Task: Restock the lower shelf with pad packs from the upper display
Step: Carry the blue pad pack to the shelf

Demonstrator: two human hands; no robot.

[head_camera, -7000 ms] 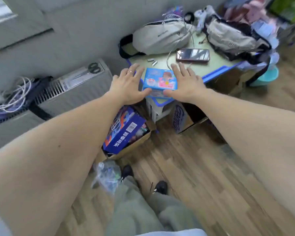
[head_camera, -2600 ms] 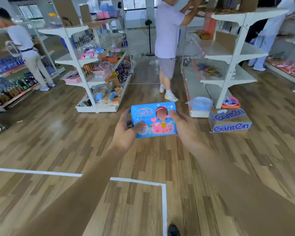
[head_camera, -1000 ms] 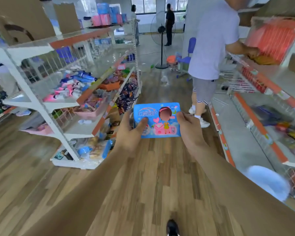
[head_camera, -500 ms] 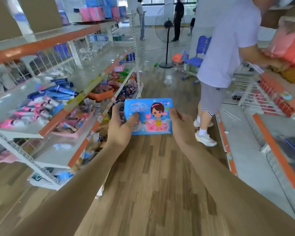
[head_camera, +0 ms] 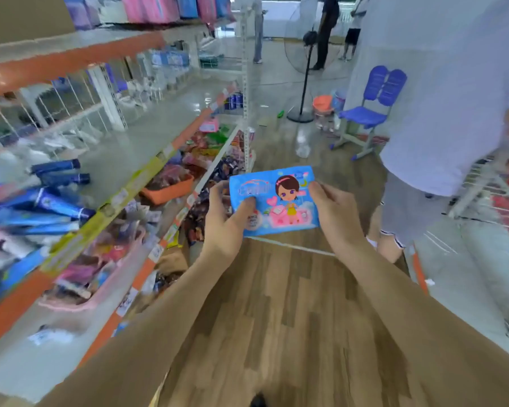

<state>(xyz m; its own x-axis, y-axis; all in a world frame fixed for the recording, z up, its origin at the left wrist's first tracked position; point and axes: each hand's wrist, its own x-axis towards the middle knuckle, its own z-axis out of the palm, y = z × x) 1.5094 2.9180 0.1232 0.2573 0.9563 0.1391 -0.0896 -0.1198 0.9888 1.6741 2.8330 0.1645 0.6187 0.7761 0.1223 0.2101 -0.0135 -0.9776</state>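
A blue pad pack (head_camera: 279,198) with a cartoon girl printed on it hangs in front of me over the wooden floor. My left hand (head_camera: 225,223) grips its left end, thumb on the front face. My right hand (head_camera: 334,212) grips its right end, thumb over the top corner. To my left runs a shelf unit (head_camera: 71,58) with orange edge strips. Pink and blue packs (head_camera: 159,7) stand on its top level. Blue tubes (head_camera: 56,201) lie on a middle shelf, and pink and orange baskets of goods sit on the shelves below.
A person in a pale shirt and grey shorts (head_camera: 417,118) stands close on the right beside another shelf unit (head_camera: 497,201). Ahead are a blue chair (head_camera: 370,113), a standing fan (head_camera: 303,83), an orange bucket (head_camera: 322,102) and other people in the distance.
I have moved forward along the aisle with the pack held in both hands. The left shelf unit and the person on the right are closer now.
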